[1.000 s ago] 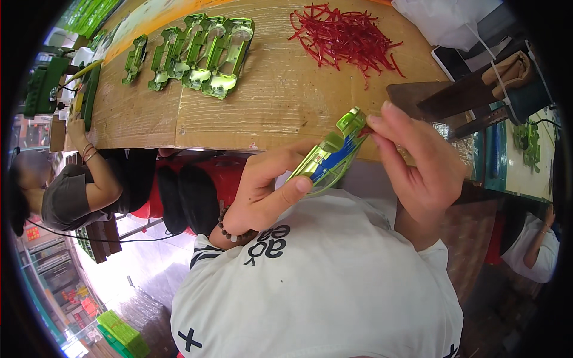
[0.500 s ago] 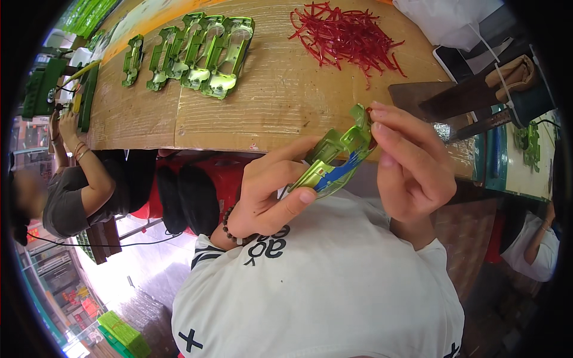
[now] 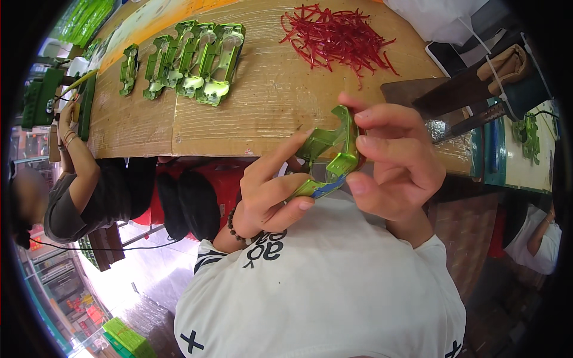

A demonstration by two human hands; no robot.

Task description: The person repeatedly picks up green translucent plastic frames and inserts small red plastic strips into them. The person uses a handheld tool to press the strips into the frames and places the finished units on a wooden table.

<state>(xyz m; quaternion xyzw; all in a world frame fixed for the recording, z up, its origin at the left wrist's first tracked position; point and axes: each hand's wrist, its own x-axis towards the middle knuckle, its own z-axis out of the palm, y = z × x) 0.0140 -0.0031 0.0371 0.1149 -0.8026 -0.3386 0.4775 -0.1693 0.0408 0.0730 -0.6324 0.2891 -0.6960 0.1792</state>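
Note:
A shiny green plastic toy car body shell with a blue patch is tilted up between my hands, over the near edge of the table. My left hand grips its lower left end between thumb and fingers. My right hand has curled fingers pressing along the shell's right edge, where a sliver of red shows; the fingertips hide most of it. Beyond my hands lies a tangled pile of thin red strips. Several similar green car shells stand in a row at the far left.
The brown table is covered with clear film. At right are a dark plate, a dark tool-like object and a white plastic bag. A co-worker's arm is at left by a green machine.
The shell has turned in my hands, showing more of its open inside and less blue. My right hand has shifted left and down along its edge.

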